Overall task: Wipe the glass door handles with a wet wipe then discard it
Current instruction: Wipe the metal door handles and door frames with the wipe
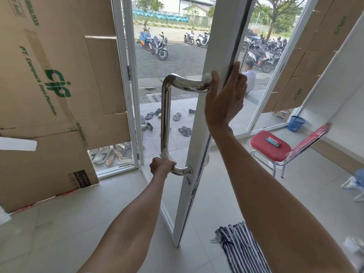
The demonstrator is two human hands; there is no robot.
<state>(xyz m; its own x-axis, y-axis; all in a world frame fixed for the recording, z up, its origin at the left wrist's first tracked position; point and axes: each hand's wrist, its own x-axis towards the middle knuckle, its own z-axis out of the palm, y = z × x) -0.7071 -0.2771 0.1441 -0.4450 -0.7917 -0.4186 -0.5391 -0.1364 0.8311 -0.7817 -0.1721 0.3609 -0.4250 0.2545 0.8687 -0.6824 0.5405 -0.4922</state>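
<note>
Head view: one left hand (162,166) clamped one wet wipe (165,155) round the lower bend of the near handle (166,115), fingers curled. One right hand (224,95) gripped the door (199,138) edge, fingers together behind it. A second handle (244,56) showed beyond.

Daylit pale tiled floor (59,223); brown printed cardboard sheets (49,75) cover the left window; a red-cushioned metal chair (269,148) stands near the floor's right edge.

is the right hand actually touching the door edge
Touching. The head view shows the right hand gripping the door edge, thumb on the near face and fingers wrapped around the far side.
</note>
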